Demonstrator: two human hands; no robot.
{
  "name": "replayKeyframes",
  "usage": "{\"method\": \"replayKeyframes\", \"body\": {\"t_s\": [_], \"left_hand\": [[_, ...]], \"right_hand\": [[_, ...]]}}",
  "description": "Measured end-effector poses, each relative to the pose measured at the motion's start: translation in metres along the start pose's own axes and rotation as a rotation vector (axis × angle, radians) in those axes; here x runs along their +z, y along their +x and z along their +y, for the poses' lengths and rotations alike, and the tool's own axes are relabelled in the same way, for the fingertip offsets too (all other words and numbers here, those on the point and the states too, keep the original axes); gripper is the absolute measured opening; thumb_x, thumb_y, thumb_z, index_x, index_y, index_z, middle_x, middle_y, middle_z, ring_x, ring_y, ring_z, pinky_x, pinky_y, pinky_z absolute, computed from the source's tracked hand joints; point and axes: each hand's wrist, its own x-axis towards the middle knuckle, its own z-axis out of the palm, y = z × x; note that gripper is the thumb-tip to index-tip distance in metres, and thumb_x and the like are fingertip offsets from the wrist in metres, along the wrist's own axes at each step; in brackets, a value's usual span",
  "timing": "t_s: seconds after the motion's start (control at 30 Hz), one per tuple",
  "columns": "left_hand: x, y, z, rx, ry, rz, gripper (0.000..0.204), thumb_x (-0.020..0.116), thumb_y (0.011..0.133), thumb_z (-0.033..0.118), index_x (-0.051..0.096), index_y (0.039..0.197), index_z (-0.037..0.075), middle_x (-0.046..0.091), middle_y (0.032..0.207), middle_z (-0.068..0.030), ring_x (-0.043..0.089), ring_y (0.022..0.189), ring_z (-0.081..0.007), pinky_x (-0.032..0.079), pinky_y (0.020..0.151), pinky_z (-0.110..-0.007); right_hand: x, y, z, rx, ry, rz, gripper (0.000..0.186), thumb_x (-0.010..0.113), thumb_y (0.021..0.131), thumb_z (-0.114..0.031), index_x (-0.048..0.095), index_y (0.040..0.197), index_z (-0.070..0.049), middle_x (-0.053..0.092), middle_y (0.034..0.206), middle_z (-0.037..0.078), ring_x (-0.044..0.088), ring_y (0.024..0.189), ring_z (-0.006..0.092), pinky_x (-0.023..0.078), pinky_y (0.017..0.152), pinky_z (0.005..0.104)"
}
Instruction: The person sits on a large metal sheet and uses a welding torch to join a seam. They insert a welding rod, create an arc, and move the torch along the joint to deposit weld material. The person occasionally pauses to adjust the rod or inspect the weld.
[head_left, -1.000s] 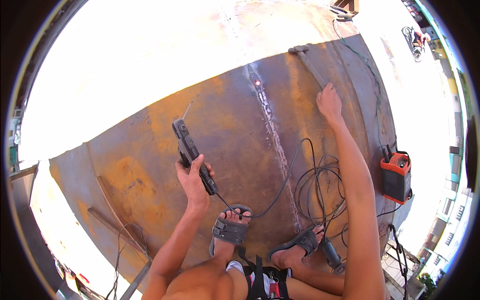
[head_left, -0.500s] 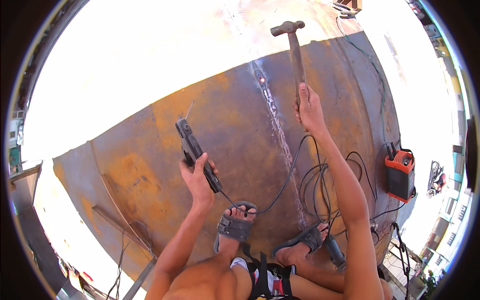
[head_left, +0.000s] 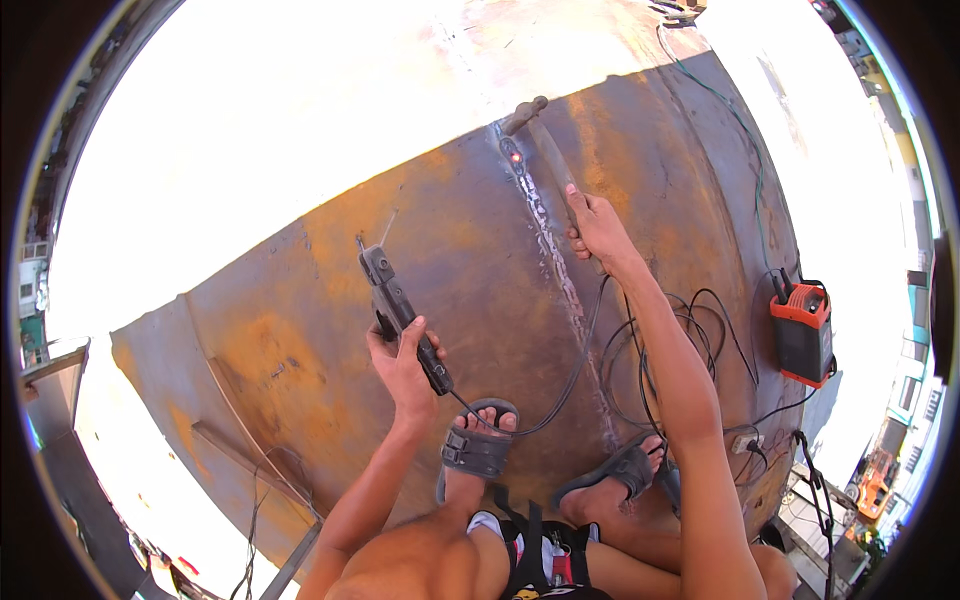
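My right hand (head_left: 602,230) is closed round the handle of a ball-peen hammer (head_left: 553,150). The hammer's head lies over the far end of the weld seam (head_left: 556,255), just beyond a small glowing red spot; whether it touches the metal I cannot tell. In my left hand (head_left: 403,370) is a black welding electrode holder (head_left: 392,300), its jaws pointing away from me. A short thin electrode (head_left: 389,227) sticks up from those jaws. Pale, flaky slag runs along the seam toward my feet, over the rusty steel plate (head_left: 450,220).
An orange and black welding machine (head_left: 801,333) stands at the right. Looped black cable (head_left: 625,370) lies between it and my sandalled feet (head_left: 478,440). A green cable (head_left: 752,130) runs along the right side. Metal strips (head_left: 240,440) lie at the left edge. Sunlight whites out the far part.
The hammer has come down and to the left, from a raised position to the far end of the seam. My left hand with the electrode holder has shifted slightly toward me.
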Motion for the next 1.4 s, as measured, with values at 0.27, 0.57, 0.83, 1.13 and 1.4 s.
{"method": "replayKeyframes", "body": {"t_s": [0.27,0.57,0.83,1.13,1.4], "left_hand": [[0.002,-0.006,-0.002,-0.004,0.021,-0.025,0.031,0.074,0.102,0.013,0.048,0.117,0.006,0.058,0.099,-0.0070,0.066,0.076,-0.0176,0.055,0.060,-0.033],[0.004,-0.009,-0.008,-0.007,0.001,-0.049,0.032,0.075,0.101,0.013,0.048,0.117,0.006,0.058,0.099,-0.0068,0.066,0.076,-0.0172,0.055,0.059,-0.033],[0.003,-0.017,-0.001,0.005,0.010,-0.040,0.033,0.075,0.101,0.013,0.048,0.118,0.005,0.058,0.100,-0.0067,0.066,0.077,-0.0167,0.056,0.061,-0.032],[0.009,-0.018,-0.005,-0.011,-0.006,-0.031,0.033,0.074,0.101,0.014,0.049,0.120,0.005,0.059,0.099,-0.0064,0.066,0.076,-0.0165,0.056,0.060,-0.032],[0.000,-0.013,-0.005,-0.051,0.022,-0.005,0.035,0.075,0.101,0.015,0.049,0.122,0.005,0.059,0.100,-0.0066,0.066,0.077,-0.0165,0.056,0.061,-0.032]], "right_hand": [[0.003,0.007,0.040,-0.177,-0.183,0.176,0.055,0.050,0.116,-0.059,0.048,0.095,-0.008,0.048,0.070,0.001,0.042,0.048,0.0071,0.035,0.042,0.0280],[-0.006,-0.019,0.037,-0.202,-0.042,0.124,0.054,0.052,0.115,-0.059,0.049,0.098,-0.007,0.048,0.069,0.001,0.042,0.048,0.0069,0.034,0.042,0.0283],[0.009,-0.031,0.025,-0.221,0.169,0.142,0.057,0.052,0.116,-0.056,0.054,0.094,-0.004,0.052,0.069,0.003,0.047,0.050,0.0098,0.038,0.044,0.0317],[0.002,-0.030,0.018,-0.168,0.125,0.120,0.058,0.052,0.116,-0.057,0.059,0.097,-0.002,0.054,0.070,0.006,0.052,0.052,0.0108,0.041,0.046,0.0333],[0.007,-0.031,0.006,0.026,0.213,0.000,0.056,0.052,0.115,-0.060,0.049,0.095,-0.008,0.048,0.068,0.001,0.042,0.047,0.0084,0.035,0.043,0.0282]]}}
